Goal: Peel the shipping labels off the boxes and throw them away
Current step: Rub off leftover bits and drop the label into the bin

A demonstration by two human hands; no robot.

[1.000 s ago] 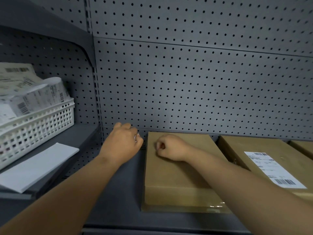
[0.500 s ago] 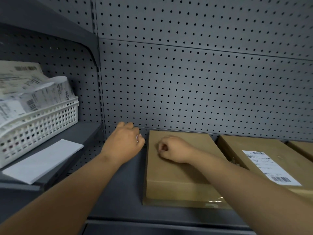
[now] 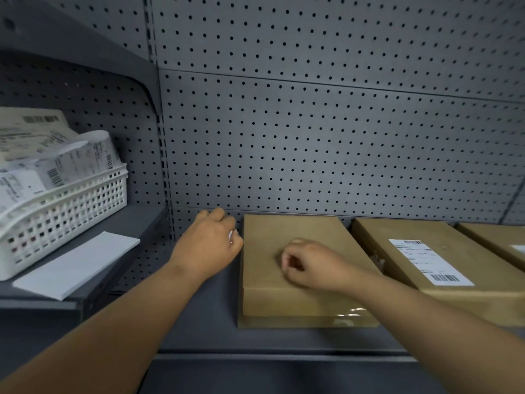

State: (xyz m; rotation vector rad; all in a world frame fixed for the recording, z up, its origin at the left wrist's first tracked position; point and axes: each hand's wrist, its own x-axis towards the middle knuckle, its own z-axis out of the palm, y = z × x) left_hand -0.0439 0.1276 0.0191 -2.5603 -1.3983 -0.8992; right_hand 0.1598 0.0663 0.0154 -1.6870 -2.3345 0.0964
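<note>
A brown cardboard box (image 3: 284, 294) lies flat on the grey shelf (image 3: 204, 317), its top bare of any label. My right hand (image 3: 309, 264) rests on that top as a curled fist with nothing visible in it. My left hand (image 3: 208, 245) sits just left of the box's far corner, fingers curled, and a small white scrap (image 3: 230, 236) shows between them. To the right, a second box (image 3: 377, 243) carries a white shipping label (image 3: 429, 263) with barcodes.
A third box (image 3: 491, 237) sits at the far right edge. On the raised left shelf, a white lattice basket (image 3: 71, 206) holds several peeled labels (image 3: 56, 157), and a white paper pad (image 3: 76, 265) lies in front of it. Pegboard closes the back.
My right fist has slid a little toward me and to the right on the box top. My left hand stays by the box's far left corner.
</note>
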